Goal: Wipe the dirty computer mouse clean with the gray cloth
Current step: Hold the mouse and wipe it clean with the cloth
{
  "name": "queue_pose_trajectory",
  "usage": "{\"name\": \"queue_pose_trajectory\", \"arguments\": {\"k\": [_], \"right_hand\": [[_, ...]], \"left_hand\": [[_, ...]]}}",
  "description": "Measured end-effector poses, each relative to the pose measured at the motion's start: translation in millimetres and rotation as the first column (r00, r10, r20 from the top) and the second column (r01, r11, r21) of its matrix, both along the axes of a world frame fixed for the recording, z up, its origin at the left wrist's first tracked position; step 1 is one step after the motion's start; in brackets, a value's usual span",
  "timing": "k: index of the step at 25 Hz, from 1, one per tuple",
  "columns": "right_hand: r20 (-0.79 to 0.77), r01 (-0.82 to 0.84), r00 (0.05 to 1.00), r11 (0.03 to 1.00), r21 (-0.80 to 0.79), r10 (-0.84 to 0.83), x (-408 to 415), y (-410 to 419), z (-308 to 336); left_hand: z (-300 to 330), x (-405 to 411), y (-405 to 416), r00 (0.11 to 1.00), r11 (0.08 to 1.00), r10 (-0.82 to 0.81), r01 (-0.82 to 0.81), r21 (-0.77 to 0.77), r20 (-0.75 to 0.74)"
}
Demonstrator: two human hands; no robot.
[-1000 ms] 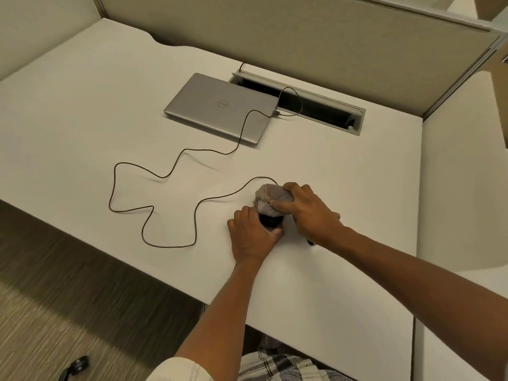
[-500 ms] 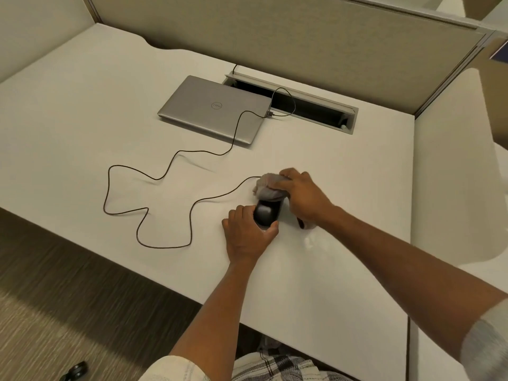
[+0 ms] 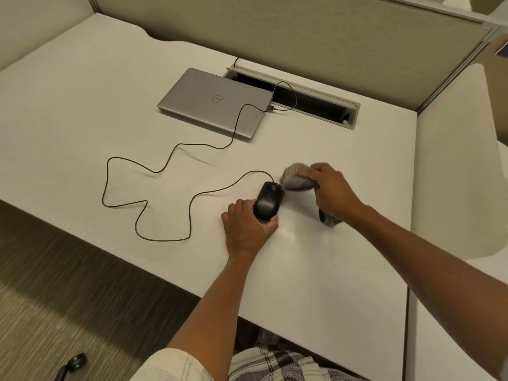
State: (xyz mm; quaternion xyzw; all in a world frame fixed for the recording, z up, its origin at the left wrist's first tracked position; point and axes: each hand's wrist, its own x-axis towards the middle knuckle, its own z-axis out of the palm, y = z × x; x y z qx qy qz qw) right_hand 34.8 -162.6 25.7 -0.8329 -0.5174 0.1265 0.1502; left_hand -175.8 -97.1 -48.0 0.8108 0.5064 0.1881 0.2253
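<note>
Your left hand (image 3: 247, 229) grips the mouse (image 3: 267, 200); your right hand (image 3: 334, 192) clutches the gray cloth (image 3: 295, 178) at its two o'clock; wiping appears unfinished.

Two bare forearms, no watch or rings seen. Left hand (image 3: 247, 229) and right hand (image 3: 334, 192) bare, no gloves. Left sleeve (image 3: 176, 365) short, pale cream w/ faint lighter stripes, ends abt the elbow. Right sleeve (image 3: 504, 373) barely in frame at the edge, looks light grey, can't tell more. Lap: plaid shorts (image 3: 277, 365), white/grey/black check, prob. shorts or trousers.
</note>
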Motion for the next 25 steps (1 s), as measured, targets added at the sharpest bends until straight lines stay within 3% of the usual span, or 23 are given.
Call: {"name": "queue_pose_trajectory", "arguments": {"k": [3,7,11,25], "right_hand": [[-0.042,0.069,0.997,0.996,-0.061,-0.071,-2.0,34.5,0.9],[-0.175,-0.067,0.984,0.977,-0.202,0.032,-23.9,54.7,-12.7],[-0.382,0.028,0.923,0.998,-0.051,-0.046,-31.0,59.8,-13.9],[-0.351,-0.036,0.936,0.999,-0.01,0.03,-16.7,66.2,-17.3]], "left_hand": [[-0.9,0.4,-0.1,1.0,1.0,-0.004,0.004,0.001,0.001],[-2.9,0.6,0.2,1.0,1.0,-0.006,0.006,0.014,0.017],[-4.4,1.1,1.1,1.0,1.0,-0.003,0.003,0.016,0.008],[-9.8,3.2,1.0,1.0,0.996,0.011,-0.01,0.086,-0.012]]}}
